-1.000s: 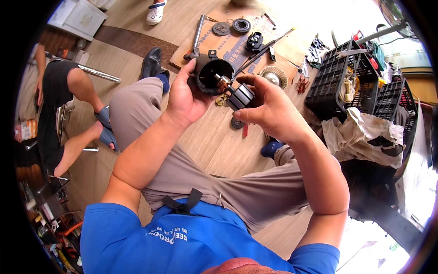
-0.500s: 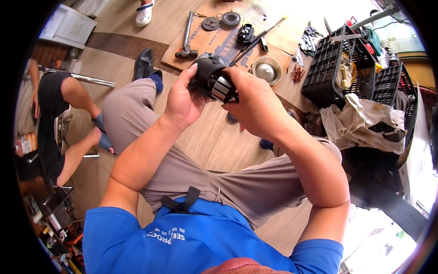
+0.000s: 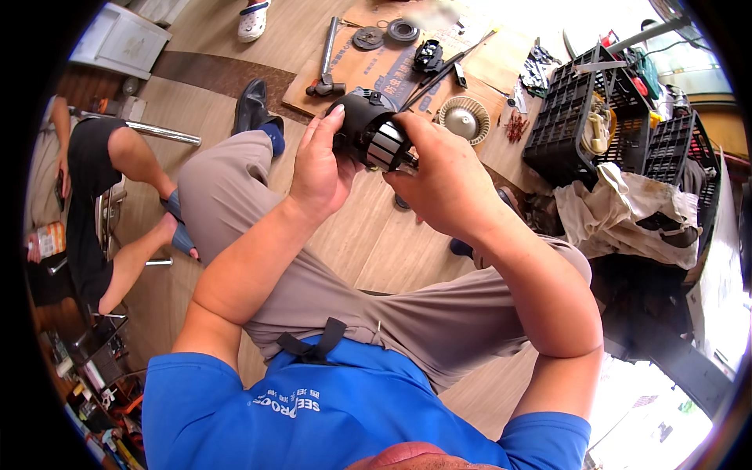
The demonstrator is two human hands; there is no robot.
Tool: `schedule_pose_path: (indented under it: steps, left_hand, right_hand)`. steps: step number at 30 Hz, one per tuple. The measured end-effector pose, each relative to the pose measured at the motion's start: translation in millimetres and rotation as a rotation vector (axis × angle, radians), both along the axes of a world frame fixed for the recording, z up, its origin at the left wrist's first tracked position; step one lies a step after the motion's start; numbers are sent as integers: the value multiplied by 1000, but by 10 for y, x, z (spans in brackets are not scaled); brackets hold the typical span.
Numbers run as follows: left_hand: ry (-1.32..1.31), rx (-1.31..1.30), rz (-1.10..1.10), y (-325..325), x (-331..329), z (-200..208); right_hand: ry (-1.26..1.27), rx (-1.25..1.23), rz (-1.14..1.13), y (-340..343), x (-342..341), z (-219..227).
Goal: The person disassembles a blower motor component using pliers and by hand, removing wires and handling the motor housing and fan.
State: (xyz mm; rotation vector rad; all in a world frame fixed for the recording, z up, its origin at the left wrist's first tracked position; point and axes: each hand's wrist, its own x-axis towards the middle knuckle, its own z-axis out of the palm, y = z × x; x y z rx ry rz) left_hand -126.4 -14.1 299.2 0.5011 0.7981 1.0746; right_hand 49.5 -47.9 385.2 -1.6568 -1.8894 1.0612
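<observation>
Looking down on wood-plank floor (image 3: 399, 235), with cardboard (image 3: 501, 74) spread at top centre, bearing a hammer (image 3: 328, 59) and a dark ring (image 3: 403, 30). Spotting a white cabinet (image 3: 125, 39), upper left. Across to upper right: a black plastic crate (image 3: 544, 149) holding a pale coiled cable (image 3: 597, 131). And upper centre, clamping a black motor housing (image 3: 362, 113) in the left hand (image 3: 319, 172), gripping the armature (image 3: 385, 149), partly inside it, with the right hand (image 3: 445, 176).

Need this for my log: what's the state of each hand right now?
Left hand: closed around the black cylindrical housing.
Right hand: closed on the silver-and-black rotor.
</observation>
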Motion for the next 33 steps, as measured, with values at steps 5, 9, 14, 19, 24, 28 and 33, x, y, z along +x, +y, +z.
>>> schedule_pose_path:
  steps: [5, 9, 14, 19, 24, 28, 33]
  left_hand:
    - [-46, 6, 73, -32, 50, 53]
    - [81, 49, 108, -44, 28, 65]
    - [251, 271, 201, -24, 37, 60]
    - [559, 512, 262, 29, -6, 83]
    - [33, 37, 57, 95, -150, 97]
    - [134, 40, 65, 39, -101, 101]
    - [-26, -138, -6, 88, -59, 259]
  right_hand:
    - [-81, 268, 38, -16, 19, -237]
    - [-88, 147, 27, -3, -21, -198]
    - [-10, -46, -33, 8, -24, -94]
    - [-156, -18, -29, 6, -2, -224]
    - [23, -34, -46, 24, 34, -281]
    - [-30, 15, -50, 15, 15, -310]
    - [160, -147, -76, 108, 108, -207]
